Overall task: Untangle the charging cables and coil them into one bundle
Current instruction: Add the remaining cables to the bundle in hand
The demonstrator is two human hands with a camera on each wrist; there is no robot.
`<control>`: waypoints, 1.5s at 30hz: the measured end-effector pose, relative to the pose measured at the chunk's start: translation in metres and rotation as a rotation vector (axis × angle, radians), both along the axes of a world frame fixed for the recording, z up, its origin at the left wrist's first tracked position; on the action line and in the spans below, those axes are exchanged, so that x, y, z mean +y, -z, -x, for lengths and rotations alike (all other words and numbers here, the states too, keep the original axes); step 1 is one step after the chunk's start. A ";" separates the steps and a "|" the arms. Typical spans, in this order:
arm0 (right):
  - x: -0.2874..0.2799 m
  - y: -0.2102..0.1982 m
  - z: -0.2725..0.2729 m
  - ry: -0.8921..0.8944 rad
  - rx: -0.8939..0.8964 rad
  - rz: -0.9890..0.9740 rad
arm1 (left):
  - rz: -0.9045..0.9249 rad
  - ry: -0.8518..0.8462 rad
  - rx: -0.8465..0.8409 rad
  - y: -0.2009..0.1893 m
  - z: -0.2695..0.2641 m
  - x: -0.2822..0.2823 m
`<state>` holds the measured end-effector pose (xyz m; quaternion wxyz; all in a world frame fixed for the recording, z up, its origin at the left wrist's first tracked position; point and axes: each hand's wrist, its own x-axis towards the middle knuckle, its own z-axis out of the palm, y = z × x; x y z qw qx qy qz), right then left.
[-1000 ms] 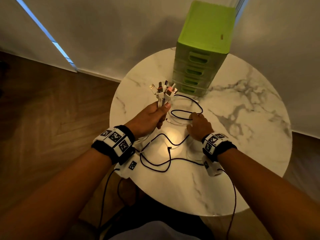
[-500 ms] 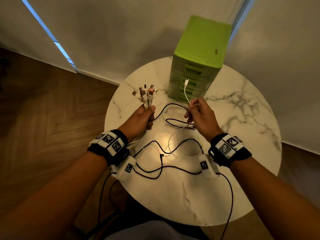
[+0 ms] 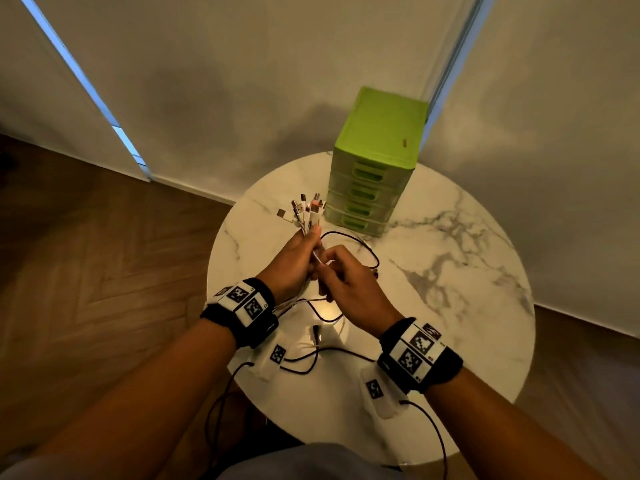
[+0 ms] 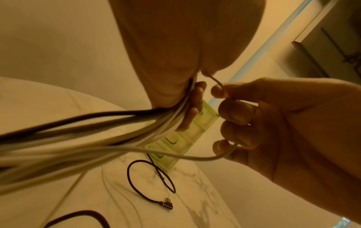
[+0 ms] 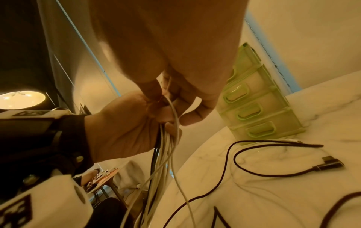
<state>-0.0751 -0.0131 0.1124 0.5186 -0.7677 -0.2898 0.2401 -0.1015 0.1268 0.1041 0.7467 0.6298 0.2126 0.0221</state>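
My left hand (image 3: 309, 241) is raised above the marble table (image 3: 450, 306) and grips a bundle of mostly white charging cables (image 4: 97, 138). Their plugs (image 3: 306, 211) fan out above the fist. Right beside it, my right hand (image 3: 325, 265) pinches one white cable (image 4: 195, 157) between thumb and fingers, its end against the bundle. In the right wrist view that cable (image 5: 175, 117) runs down alongside the bundle (image 5: 162, 154). A black braided cable (image 3: 367, 249) lies looped on the table, with its angled plug (image 5: 330, 165) free.
A green plastic drawer unit (image 3: 377, 161) stands at the table's far edge against the wall. Black leads from the wrist cameras (image 3: 311, 362) trail over the near part of the table. Wooden floor (image 3: 104, 254) surrounds the round table.
My right hand has carried the white cable leftward from in front of the drawers to the left hand's bundle. The left hand has kept its grip on the bundle.
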 end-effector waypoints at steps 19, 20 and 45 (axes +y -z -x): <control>-0.019 0.063 0.025 -0.194 0.125 0.289 | 0.075 -0.087 -0.241 -0.078 0.028 0.116; -0.017 0.057 0.015 -0.150 0.078 0.300 | 0.037 -0.075 -0.236 -0.075 0.029 0.117; 0.017 0.024 0.019 -0.288 -0.014 0.167 | 0.115 -0.321 -0.295 -0.073 -0.005 0.089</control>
